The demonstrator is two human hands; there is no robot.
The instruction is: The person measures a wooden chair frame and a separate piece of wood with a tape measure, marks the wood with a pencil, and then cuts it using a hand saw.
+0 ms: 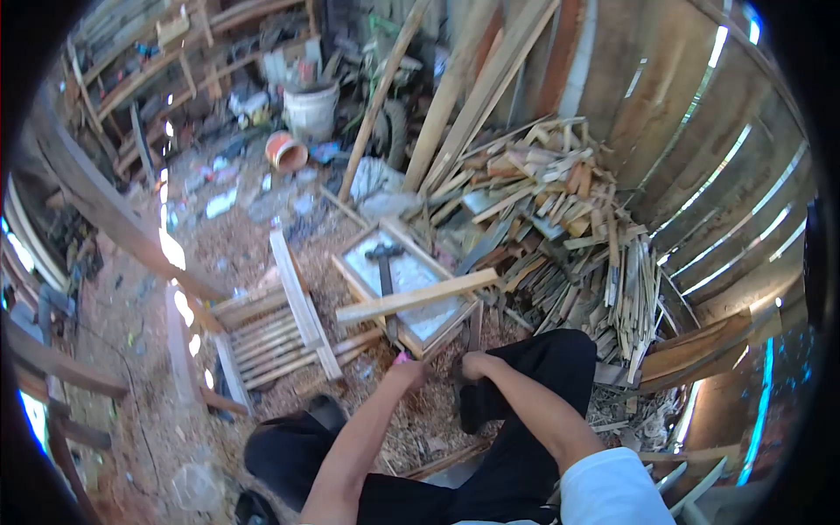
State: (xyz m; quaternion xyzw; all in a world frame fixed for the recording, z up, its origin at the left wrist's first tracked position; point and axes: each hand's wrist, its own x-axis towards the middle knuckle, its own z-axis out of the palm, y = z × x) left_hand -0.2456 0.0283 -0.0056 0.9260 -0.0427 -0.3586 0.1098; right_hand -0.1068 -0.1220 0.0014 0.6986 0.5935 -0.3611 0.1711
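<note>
- the tall wall of upright brown wooden boards (665,114) stands on the right, with light coming through its gaps.
- the heaped pile of pale and brown scrap wood (560,219) lies at the foot of this wall, beyond the right knee.
- the shallow rectangular box of light wood with a whitish inner surface (429,259) sits on the shavings-covered floor (197,433), in front of both hands and between the scrap pile and the slatted piece.
- the slatted piece of pale wood (271,337) lies to the left of the box.
- the long, squared, light-coloured wooden strip (420,296) rests slantwise across the box, its right end higher in view.
- the dark-headed hammer (386,276) lies on the box, its handle running towards the person and under the strip.
- the left hand (407,374) is low, just beside the near end of the box; its forearm reaches up and inward, with the fingers curled in.
- the right hand (472,363) is level with it, near the box's near right corner, forearm angled inward from a white sleeve (612,490), wrist bent and fingers pointing down; its grip is hidden, so i cannot tell what it holds.
- the small bright-pink item (401,358) shows against the left hand's thumb side; blur hides whether it is gripped.
</note>
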